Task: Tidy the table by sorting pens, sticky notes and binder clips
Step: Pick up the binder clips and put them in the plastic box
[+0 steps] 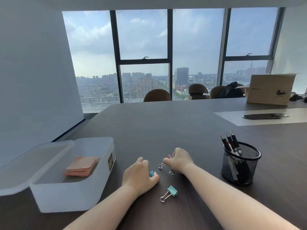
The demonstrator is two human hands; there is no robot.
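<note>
Dark wood-grain bench carried everything you were sorting. Your left hand lay curled on the bench, fingers closed round a blue binder clip of which only a corner showed. Your right hand was likewise closed, pinching a pink binder clip at the fingertips; its wire handle stuck out toward the left hand. A second wire loop showed under the right wrist, but what it belonged to could not be told. One teal binder clip lay loose on the bench, just near of both hands, handles pointing toward you. To the left stood a frosted plastic box, its lid resting at its left side, with a stack of pink sticky notes inside. To the right, well apart from the hands, a black mesh cup held several black pens upright.
</note>
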